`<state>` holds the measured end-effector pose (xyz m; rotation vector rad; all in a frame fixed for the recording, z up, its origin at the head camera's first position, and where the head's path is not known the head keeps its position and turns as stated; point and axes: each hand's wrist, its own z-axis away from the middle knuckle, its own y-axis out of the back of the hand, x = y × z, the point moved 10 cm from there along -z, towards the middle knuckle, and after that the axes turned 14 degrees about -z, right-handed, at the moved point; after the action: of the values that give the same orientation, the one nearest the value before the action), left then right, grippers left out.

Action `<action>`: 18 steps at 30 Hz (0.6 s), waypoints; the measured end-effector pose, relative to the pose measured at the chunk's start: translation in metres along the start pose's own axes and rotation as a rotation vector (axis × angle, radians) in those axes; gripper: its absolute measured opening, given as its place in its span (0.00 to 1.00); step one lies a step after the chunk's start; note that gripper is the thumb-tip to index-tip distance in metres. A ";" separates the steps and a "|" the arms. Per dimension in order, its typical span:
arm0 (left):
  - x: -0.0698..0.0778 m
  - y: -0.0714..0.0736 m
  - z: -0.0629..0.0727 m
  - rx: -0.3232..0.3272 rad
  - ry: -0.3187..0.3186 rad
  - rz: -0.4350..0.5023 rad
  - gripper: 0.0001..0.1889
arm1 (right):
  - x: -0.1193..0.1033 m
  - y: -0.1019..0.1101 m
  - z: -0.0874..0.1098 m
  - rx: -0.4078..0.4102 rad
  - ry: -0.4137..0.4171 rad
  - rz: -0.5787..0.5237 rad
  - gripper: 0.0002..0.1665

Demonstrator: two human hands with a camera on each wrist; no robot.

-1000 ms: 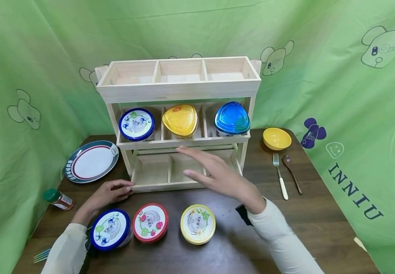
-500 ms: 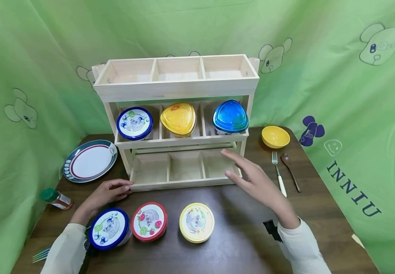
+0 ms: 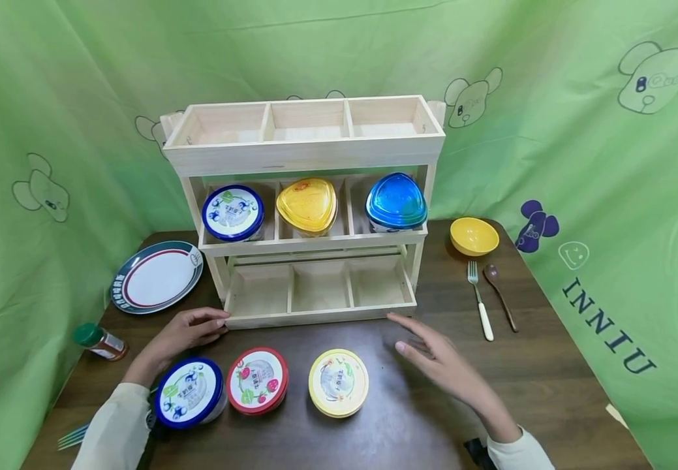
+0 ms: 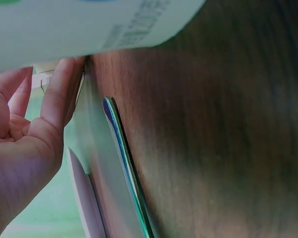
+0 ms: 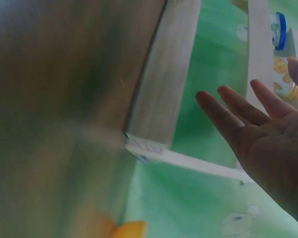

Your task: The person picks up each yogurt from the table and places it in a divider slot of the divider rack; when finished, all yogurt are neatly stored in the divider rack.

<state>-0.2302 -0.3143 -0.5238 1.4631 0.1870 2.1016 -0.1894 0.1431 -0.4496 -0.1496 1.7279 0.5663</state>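
My left hand [image 3: 193, 328] rests by the left front corner of a pale wooden three-tier rack [image 3: 309, 155], fingertips touching its lowest tray. In the left wrist view the fingers of that hand [image 4: 57, 96] look fairly straight. My right hand [image 3: 441, 359] is over the table just off the rack's right front corner, fingers extended and holding nothing. Before the rack stand three round tubs: a blue-lidded tub [image 3: 189, 393], a red-lidded tub [image 3: 258, 381] and a yellow-lidded tub [image 3: 339, 383]. On the middle tier sit a blue-rimmed tub [image 3: 233, 213], a yellow-lidded container [image 3: 308, 206] and a blue-lidded container [image 3: 396, 201].
A plate [image 3: 158, 277] and a green-capped spice jar [image 3: 100, 341] are on the left. On the right lie a yellow bowl [image 3: 474, 236], a fork [image 3: 481, 301] and a wooden spoon [image 3: 500, 298]. Fork tines [image 3: 72, 437] show beside the left sleeve. Green cloth [image 3: 609, 196] surrounds the table.
My right hand has moved from over the lowest tray's middle, rightward and back toward me, to beyond the tray's front edge. My left hand keeps its place at the corner.
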 end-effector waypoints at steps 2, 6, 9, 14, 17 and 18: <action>0.000 0.000 0.001 -0.003 -0.005 0.001 0.20 | 0.007 -0.009 0.004 0.004 -0.014 -0.087 0.29; 0.001 0.001 0.000 0.001 -0.015 0.012 0.20 | 0.016 -0.028 0.007 0.019 -0.032 -0.241 0.29; 0.001 0.001 0.000 -0.001 -0.017 0.015 0.19 | 0.019 -0.040 0.009 0.023 -0.055 -0.347 0.27; 0.000 -0.001 0.000 -0.011 -0.012 0.015 0.19 | 0.024 -0.062 0.015 -0.017 -0.121 -0.488 0.27; 0.000 -0.002 0.000 -0.007 -0.013 0.019 0.20 | 0.024 -0.074 0.017 -0.044 -0.141 -0.525 0.26; 0.000 -0.002 0.000 -0.007 -0.014 0.017 0.20 | 0.024 -0.077 0.018 -0.050 -0.144 -0.527 0.25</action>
<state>-0.2290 -0.3128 -0.5245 1.4801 0.1619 2.1023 -0.1491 0.0887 -0.4973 -0.5673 1.4556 0.2229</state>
